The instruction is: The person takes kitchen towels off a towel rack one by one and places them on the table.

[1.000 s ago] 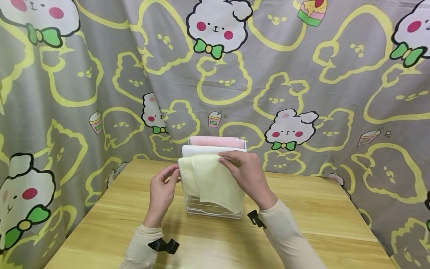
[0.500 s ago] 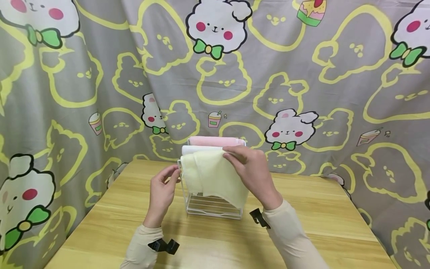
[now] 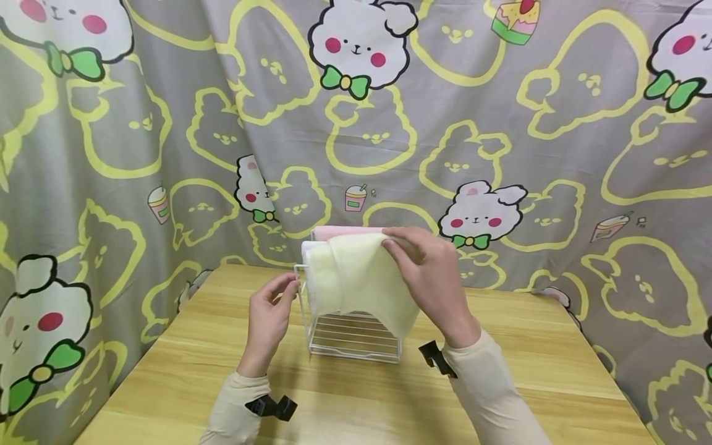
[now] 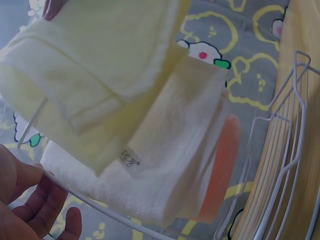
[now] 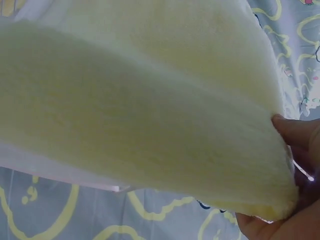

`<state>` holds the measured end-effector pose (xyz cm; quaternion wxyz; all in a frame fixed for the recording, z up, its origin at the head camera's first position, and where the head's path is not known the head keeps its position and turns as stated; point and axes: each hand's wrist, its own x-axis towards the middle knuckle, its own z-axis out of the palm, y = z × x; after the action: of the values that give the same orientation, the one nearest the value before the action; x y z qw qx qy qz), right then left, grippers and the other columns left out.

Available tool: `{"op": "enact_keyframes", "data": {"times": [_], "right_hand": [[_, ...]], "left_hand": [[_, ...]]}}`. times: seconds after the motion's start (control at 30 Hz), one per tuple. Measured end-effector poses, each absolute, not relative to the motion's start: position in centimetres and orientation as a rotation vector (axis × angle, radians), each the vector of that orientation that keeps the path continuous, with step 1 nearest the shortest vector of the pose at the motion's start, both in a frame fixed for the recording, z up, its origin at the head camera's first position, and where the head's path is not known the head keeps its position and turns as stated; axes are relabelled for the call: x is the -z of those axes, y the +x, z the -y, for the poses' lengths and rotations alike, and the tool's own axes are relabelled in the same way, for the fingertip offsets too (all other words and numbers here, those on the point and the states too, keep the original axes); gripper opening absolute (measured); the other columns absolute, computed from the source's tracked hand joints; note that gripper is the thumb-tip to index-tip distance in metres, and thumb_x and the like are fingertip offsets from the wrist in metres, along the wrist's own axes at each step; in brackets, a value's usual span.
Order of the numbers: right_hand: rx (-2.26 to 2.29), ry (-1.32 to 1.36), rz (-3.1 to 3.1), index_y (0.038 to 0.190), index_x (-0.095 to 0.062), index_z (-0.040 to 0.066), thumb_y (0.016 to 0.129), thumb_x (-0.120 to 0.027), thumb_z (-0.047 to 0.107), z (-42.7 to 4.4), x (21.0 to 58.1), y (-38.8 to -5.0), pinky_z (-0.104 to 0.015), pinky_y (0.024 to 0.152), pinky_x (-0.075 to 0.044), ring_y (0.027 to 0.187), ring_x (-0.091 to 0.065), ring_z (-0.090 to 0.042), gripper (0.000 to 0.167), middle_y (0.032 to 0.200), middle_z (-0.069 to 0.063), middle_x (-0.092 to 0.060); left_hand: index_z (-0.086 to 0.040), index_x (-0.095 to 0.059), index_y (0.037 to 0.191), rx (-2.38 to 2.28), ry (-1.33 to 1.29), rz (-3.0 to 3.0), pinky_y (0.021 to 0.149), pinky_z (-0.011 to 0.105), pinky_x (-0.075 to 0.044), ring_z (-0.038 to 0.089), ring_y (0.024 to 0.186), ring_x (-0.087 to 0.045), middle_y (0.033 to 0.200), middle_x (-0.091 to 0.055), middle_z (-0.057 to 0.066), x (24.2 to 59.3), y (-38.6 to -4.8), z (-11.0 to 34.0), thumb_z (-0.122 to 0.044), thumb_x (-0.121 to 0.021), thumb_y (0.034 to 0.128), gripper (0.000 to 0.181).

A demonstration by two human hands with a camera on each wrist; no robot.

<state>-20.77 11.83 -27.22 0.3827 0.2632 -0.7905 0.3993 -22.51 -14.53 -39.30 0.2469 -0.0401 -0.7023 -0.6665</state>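
Against a gray cartoon-print curtain [image 3: 311, 142], a person's right hand [image 3: 434, 284] pinches a pale yellow towel [image 3: 367, 278] while the left hand [image 3: 269, 318] grips a white wire rack [image 3: 356, 356]. The yellow towel hangs ahead of a white towel [image 4: 162, 192] and a pink towel [image 3: 342, 232], above a wooden counter [image 3: 545, 364].

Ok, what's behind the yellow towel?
Behind the yellow towel: a white towel, then a pink towel farther back, on the wire rack. In the head view, their fronts are mostly covered.
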Motion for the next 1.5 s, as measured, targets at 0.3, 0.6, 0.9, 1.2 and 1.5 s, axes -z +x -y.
{"op": "enact_keyframes", "data": {"times": [0.3,0.6,0.9,1.2,1.5], "right_hand": [[-1.063,0.599,1.928,0.107,-0.080,0.009,0.091,-0.078,0.011,-12.4,26.1,-20.3,-0.020,0.087,-0.056,0.096,-0.073,-0.016,0.016,0.101,-0.003,-0.078],[-1.047,0.542,1.864,0.105,-0.080,0.006,0.091,-0.078,0.008,-13.0,24.6,-19.2,-0.015,0.082,-0.052,0.093,-0.072,-0.018,0.014,0.100,-0.005,-0.078],[-1.050,0.459,1.818,0.106,-0.081,0.012,0.092,-0.077,0.009,-14.1,23.2,-17.7,-0.010,0.077,-0.050,0.094,-0.070,-0.006,0.015,0.101,-0.001,-0.079],[-1.102,0.402,1.753,0.105,-0.081,0.008,0.092,-0.075,0.008,-15.8,22.2,-16.1,-0.012,0.075,-0.052,0.095,-0.069,-0.003,0.014,0.105,-0.001,-0.078],[-1.055,0.345,1.749,0.106,-0.081,0.009,0.094,-0.073,0.012,-18.2,22.5,-15.3,-0.014,0.070,-0.050,0.091,-0.068,-0.005,0.015,0.101,-0.009,-0.078]], "left_hand": [[0.009,-0.070,0.114,1.822,-0.097,1.924,0.085,0.015,-0.057,0.007,0.092,-0.066,0.110,-0.070,0.026,39.3,-22.5,14.4,-0.006,-0.069,0.0977,0.022],[0.011,-0.069,0.116,1.819,-0.102,1.925,0.087,0.015,-0.057,0.009,0.094,-0.067,0.111,-0.069,0.028,39.3,-22.5,14.5,-0.006,-0.069,0.0980,0.025],[0.007,-0.072,0.112,1.819,-0.091,1.922,0.087,0.017,-0.058,0.019,0.096,-0.069,0.108,-0.071,0.024,39.4,-22.6,14.5,-0.006,-0.070,0.0970,0.020],[0.008,-0.071,0.114,1.821,-0.106,1.923,0.087,0.017,-0.057,0.015,0.096,-0.068,0.111,-0.070,0.028,39.4,-22.5,14.6,-0.006,-0.069,0.0976,0.022],[0.007,-0.072,0.112,1.813,-0.100,1.920,0.086,0.017,-0.058,0.014,0.095,-0.068,0.100,-0.073,0.003,39.3,-22.5,14.6,-0.006,-0.070,0.0967,0.020]]}}
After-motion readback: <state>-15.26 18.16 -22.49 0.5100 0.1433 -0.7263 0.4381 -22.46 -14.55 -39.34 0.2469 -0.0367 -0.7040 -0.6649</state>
